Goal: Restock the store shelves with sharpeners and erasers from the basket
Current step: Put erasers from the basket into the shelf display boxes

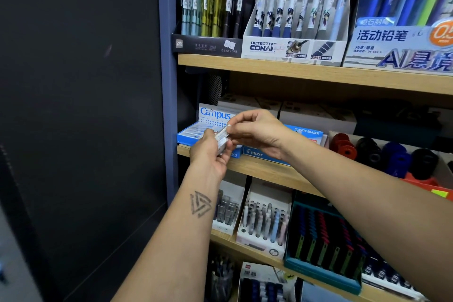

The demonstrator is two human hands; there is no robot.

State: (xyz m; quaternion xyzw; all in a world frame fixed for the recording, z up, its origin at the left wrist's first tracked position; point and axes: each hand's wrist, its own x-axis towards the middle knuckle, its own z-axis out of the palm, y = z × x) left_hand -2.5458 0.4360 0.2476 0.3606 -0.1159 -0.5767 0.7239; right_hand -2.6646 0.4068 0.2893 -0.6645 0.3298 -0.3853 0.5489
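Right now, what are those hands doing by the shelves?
A person is restocking a stationery shelf. The left hand holds a small stack of wrapped erasers, and the right hand pinches the top one. Both hands are in front of the blue Campus eraser box on the middle shelf. Round sharpeners sit further right.

One head-worn wide-angle view looks forward and slightly down, close to the stationery shelves (318, 73).

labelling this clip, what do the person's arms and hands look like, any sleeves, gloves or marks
Both forearms are bare, with no sleeves in view. The left hand and right hand wear no gloves, and no rings show. The left forearm carries a dark triangle tattoo of nested lines.
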